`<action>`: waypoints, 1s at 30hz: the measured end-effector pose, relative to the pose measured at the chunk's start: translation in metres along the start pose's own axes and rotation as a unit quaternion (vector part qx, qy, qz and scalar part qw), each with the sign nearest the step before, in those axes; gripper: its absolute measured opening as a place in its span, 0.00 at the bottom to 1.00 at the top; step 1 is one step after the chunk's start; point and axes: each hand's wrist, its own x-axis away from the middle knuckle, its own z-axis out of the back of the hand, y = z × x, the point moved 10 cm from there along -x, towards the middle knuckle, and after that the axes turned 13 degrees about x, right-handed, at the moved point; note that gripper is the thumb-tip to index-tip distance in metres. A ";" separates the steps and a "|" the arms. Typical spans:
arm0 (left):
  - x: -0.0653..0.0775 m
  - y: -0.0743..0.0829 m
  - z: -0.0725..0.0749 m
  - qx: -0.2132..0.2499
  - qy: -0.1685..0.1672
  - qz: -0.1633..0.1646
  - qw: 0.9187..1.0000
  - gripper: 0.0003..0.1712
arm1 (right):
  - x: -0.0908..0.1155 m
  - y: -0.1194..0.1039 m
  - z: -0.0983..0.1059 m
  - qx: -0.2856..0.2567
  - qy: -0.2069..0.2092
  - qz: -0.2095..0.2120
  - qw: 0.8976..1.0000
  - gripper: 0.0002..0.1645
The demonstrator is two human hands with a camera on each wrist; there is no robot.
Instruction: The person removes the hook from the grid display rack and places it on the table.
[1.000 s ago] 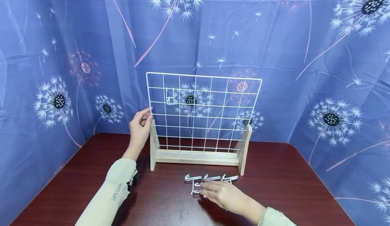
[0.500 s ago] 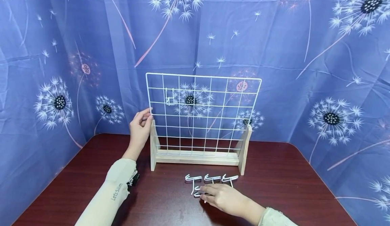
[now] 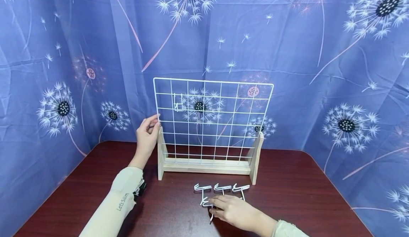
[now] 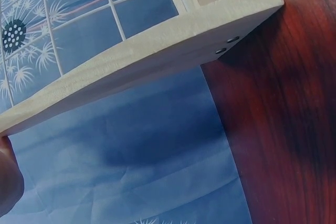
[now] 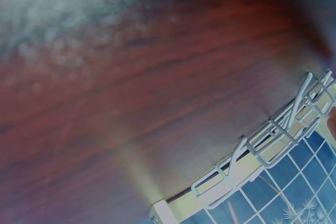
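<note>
A white wire grid panel [image 3: 213, 111] stands upright in a wooden stand [image 3: 204, 168]. My left hand [image 3: 147, 136] grips the panel's left edge, just above the stand's left side support [image 4: 147, 51]. One white wire hook [image 3: 177, 104] hangs on the upper left of the grid. My right hand [image 3: 234, 210] is low over the table and pinches another white wire hook [image 3: 211, 216], whose prong points down past the fingertips. Just behind that hand, three more white hooks [image 3: 222, 187] lie in a row, their lower parts partly covered by it.
The dark red wooden table [image 3: 179, 208] has rounded back corners. Behind and beside it hangs a blue curtain [image 3: 287, 88] with a dandelion print. In the right wrist view, wire hooks [image 5: 273, 135] overlap the stand's base bar.
My right hand has drawn slightly toward me, and the hook at its fingertips has shifted and tipped, so its prong now points down. My left hand keeps its place on the panel's edge.
</note>
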 end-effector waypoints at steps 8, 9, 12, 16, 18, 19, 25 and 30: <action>0.001 -0.001 0.002 0.001 0.002 0.005 1.000 0.16 | 0.003 -0.005 -0.002 0.007 -0.002 0.008 1.000 0.14; 0.001 0.000 0.002 0.001 0.002 0.004 1.000 0.16 | 0.004 -0.006 -0.002 0.010 -0.003 0.009 1.000 0.14; 0.000 0.000 0.002 0.000 0.002 0.002 1.000 0.16 | 0.004 -0.007 0.000 0.018 -0.002 0.014 1.000 0.15; 0.000 -0.001 0.002 0.003 0.001 0.001 1.000 0.16 | 0.004 -0.008 0.002 0.021 0.002 0.020 1.000 0.15; 0.000 -0.001 0.002 0.003 0.001 0.001 1.000 0.16 | 0.004 -0.007 0.003 0.019 0.004 0.020 1.000 0.15; 0.000 -0.001 0.002 0.003 0.002 0.000 1.000 0.16 | 0.004 -0.006 0.003 0.016 0.004 0.018 1.000 0.15; -0.001 -0.001 0.001 0.006 0.002 0.001 1.000 0.16 | 0.005 0.002 0.007 0.000 0.020 -0.008 1.000 0.17; -0.001 -0.001 0.001 0.012 0.004 -0.001 1.000 0.16 | 0.001 0.015 0.014 -0.025 0.047 -0.035 0.998 0.19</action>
